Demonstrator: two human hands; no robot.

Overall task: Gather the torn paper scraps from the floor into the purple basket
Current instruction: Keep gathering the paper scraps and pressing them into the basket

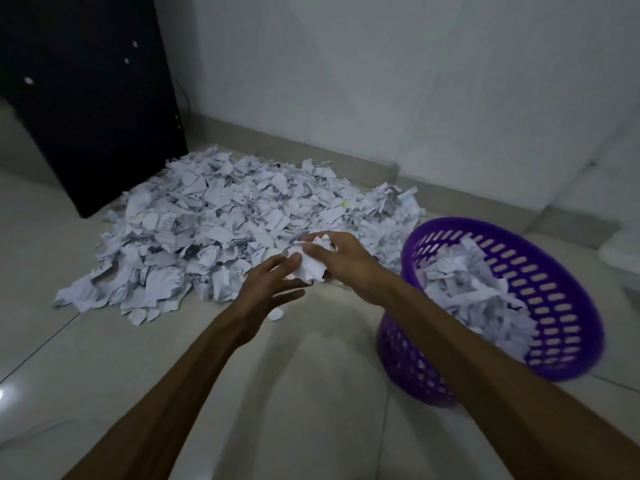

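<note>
Fingers of the right hand are curled around a wad of white scraps, gripping it from above, while the left hand sits spread and loose beside it, one fingertip touching the wad's near edge, holding nothing. How much paper is in that grip is hard to say, since the palm covers the far side. One small scrap lies alone on the floor just under the left hand. Beyond the hands spreads the big pile of torn paper, reaching a dark cabinet at the back left. Right of the right forearm is the basket, purple, slotted, tilted, already partly full of scraps; its near rim is blurred and the forearm hides part of its side.
</note>
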